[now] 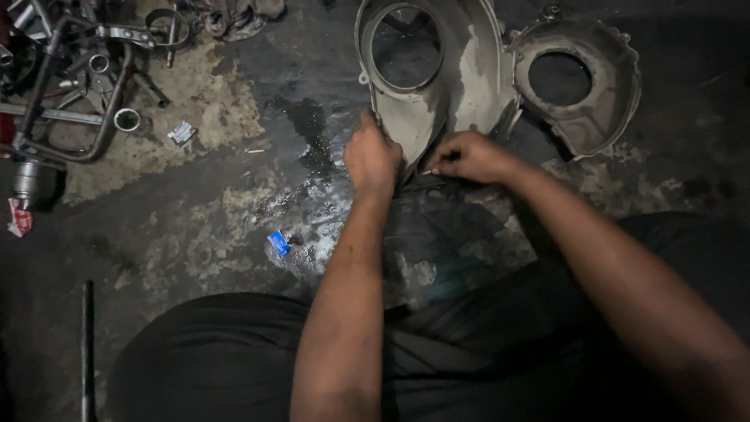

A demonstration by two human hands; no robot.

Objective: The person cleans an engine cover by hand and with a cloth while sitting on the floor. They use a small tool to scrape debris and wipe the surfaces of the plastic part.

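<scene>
A large grey metal engine cover (pixel 469 78) with a round opening lies on the dirty, wet floor in front of me. My left hand (pixel 372 156) grips its near left edge. My right hand (pixel 470 156) is closed at its near edge, pinching something thin and small that I cannot make out. A second, smaller grey housing (pixel 605 101) with a round hole lies just to the right of the cover, touching it. My knees in dark trousers fill the bottom of the view.
A pile of metal parts, a bent tube frame (pixel 78 94) and rings sit at the top left. A small blue wrapper (pixel 278 242), a crumpled silver scrap (pixel 181 132) and a dark rod (pixel 87 344) lie on the oily floor.
</scene>
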